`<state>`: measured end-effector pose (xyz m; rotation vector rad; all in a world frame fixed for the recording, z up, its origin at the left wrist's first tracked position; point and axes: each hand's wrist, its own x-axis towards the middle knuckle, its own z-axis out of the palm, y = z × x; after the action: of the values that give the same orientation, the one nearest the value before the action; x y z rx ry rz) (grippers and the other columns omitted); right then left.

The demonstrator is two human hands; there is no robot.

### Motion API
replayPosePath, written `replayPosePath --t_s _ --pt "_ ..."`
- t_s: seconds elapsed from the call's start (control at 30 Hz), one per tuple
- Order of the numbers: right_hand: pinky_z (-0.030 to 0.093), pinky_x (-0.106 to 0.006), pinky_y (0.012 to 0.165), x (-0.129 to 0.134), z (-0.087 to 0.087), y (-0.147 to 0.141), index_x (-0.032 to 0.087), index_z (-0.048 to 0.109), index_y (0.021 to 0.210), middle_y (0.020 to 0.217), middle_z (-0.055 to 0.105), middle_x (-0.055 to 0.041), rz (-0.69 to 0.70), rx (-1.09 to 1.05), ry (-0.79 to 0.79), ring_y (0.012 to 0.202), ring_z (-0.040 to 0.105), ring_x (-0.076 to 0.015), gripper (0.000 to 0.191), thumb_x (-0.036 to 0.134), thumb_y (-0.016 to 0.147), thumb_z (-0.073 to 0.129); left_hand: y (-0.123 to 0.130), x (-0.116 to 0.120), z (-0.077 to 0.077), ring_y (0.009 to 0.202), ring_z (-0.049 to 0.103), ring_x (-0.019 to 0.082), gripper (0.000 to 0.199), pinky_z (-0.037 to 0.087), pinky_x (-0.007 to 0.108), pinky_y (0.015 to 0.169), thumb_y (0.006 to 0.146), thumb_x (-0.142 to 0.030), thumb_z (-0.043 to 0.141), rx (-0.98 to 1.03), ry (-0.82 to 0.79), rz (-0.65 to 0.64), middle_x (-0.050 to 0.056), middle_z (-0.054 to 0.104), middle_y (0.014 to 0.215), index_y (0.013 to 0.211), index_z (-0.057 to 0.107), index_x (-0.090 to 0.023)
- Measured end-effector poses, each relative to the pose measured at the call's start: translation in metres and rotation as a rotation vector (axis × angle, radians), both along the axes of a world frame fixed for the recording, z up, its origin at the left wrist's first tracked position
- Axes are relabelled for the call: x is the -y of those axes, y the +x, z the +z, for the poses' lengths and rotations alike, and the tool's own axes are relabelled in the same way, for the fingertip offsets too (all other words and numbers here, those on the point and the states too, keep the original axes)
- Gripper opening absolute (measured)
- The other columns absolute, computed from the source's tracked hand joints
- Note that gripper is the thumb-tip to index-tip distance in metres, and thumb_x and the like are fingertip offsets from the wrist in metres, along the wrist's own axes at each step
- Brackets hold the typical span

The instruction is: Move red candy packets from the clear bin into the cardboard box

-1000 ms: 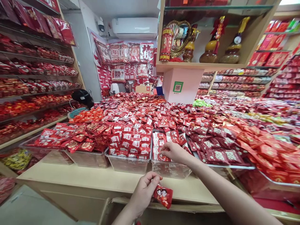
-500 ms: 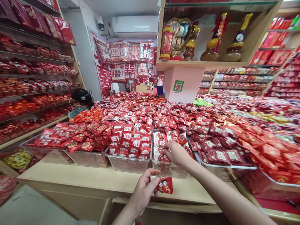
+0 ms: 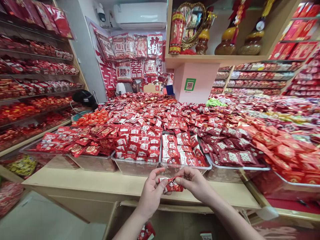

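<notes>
A small red-and-white packet printed with cartoon figures is held between my two hands, over the front edge of the counter. My left hand pinches its left end between thumb and fingers. At its right end, the thumb and fingers of my right hand are closed on the same packet. Just beyond my hands stands a clear bin with similar red-and-white packets laid in rows.
An open cardboard box with a few packets inside lies below the counter. More bins of red packets line the counter. A shelf cabinet overhangs the heap. A person is behind the heap at left.
My right hand has moved back from the bin to the packet in my left hand and now grips its right end. The view has shifted, showing more of the cardboard box.
</notes>
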<state>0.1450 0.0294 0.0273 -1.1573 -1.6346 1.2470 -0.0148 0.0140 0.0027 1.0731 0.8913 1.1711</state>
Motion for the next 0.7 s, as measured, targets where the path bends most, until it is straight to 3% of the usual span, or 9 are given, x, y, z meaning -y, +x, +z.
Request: replayPosePath --t_s 0.17,0.27,0.33,0.43,0.6,0.7 --pt "0.036 -0.018 0.043 0.006 -0.008 0.0 0.016 0.048 0.074 0.061 0.053 0.0023 0.03 -0.116 -0.141 0.053 0.047 -0.0081 0.028 0.037 0.064 0.063 0.0 0.002 0.0 0.061 0.057 0.014 0.027 0.048 0.026 0.054 0.076 -0.031 0.052 -0.029 -0.001 0.051 0.001 0.06 0.072 0.099 0.046 -0.019" --pt "0.034 -0.016 0.037 0.007 -0.014 -0.002 0.017 0.044 0.075 0.058 0.051 0.0042 0.059 -0.119 -0.227 0.049 0.046 -0.0075 0.032 0.037 0.061 0.065 -0.001 0.003 0.003 0.065 0.056 0.013 0.034 0.047 0.026 0.061 0.071 -0.025 0.06 -0.022 0.022 -0.031 0.001 0.061 0.079 0.101 0.046 -0.019" --pt "0.035 -0.016 0.037 0.007 -0.018 -0.003 0.018 0.043 0.077 0.054 0.048 0.0063 0.068 -0.117 -0.246 0.045 0.044 -0.0069 0.031 0.037 0.063 0.063 -0.001 0.004 0.004 0.063 0.055 0.011 0.038 0.045 0.025 0.062 0.069 -0.02 0.062 -0.005 0.021 -0.094 0.0 0.061 0.077 0.103 0.044 -0.019" --pt "0.037 -0.018 0.038 0.011 -0.02 -0.006 0.02 0.04 0.086 0.057 0.046 0.007 0.068 -0.136 -0.191 0.046 0.043 -0.007 0.032 0.036 0.067 0.06 0.0 0.003 0.004 0.059 0.053 0.01 0.038 0.043 0.023 0.058 0.07 -0.019 0.062 0.028 0.002 -0.082 -0.001 0.061 0.07 0.102 0.042 -0.018" --pt "0.037 -0.019 0.044 0.016 0.0 0.001 0.023 0.035 0.088 0.067 0.052 0.0036 0.054 -0.095 -0.024 0.053 0.045 -0.0088 0.026 0.033 0.073 0.054 0.002 0.004 0.004 0.058 0.054 0.011 0.037 0.042 0.023 0.052 0.074 -0.028 0.057 0.046 0.019 0.042 0.0 0.059 0.074 0.105 0.039 -0.02" --pt "0.034 -0.02 0.043 -0.012 0.025 0.017 0.022 0.034 0.085 0.059 0.046 0.0053 -0.112 -0.067 0.113 0.049 0.042 -0.0092 0.024 0.037 0.074 0.05 0.001 0.004 0.004 0.057 0.054 0.011 0.025 0.041 0.023 0.05 0.08 -0.033 0.047 0.034 0.021 0.084 0.001 0.058 0.076 0.101 0.044 -0.02"
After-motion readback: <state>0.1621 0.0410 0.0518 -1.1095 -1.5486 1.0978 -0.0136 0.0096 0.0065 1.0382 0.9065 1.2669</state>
